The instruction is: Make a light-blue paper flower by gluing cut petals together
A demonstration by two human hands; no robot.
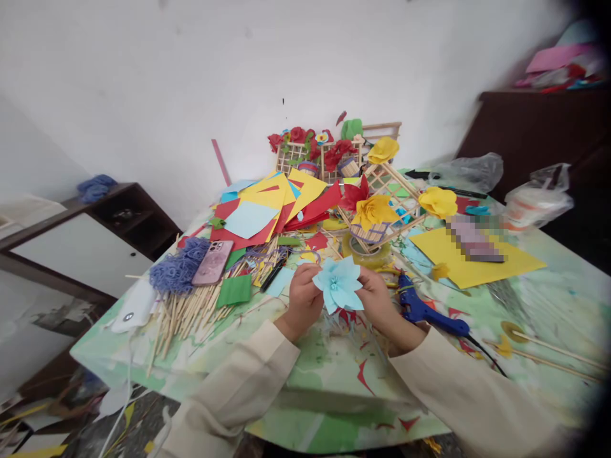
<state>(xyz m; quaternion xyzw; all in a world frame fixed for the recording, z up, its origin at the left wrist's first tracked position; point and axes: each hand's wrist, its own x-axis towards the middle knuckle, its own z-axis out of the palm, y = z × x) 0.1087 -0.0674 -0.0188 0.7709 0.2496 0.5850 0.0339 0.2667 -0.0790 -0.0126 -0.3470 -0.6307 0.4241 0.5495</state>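
A light blue paper flower [338, 284] with pointed petals faces up between my two hands, above the near middle of the table. My left hand [303, 297] is closed on the petals at its left edge. On the other side, my right hand [380, 304] grips the right-hand petals, its fingertips partly hidden behind them. Just right of my right hand lies a blue hot glue gun [424, 310] with a black cord. A roll of clear tape [365, 251] is right behind the flower. Red paper scraps [365, 376] lie beneath and in front of it.
Thin wooden sticks [191, 318], purple yarn [176, 267] and a pink phone [213, 262] occupy the left. Coloured paper sheets [258, 210] and stick frames with paper flowers [382, 191] stand behind. A yellow sheet [477, 267] and a bagged cup [525, 207] are at right.
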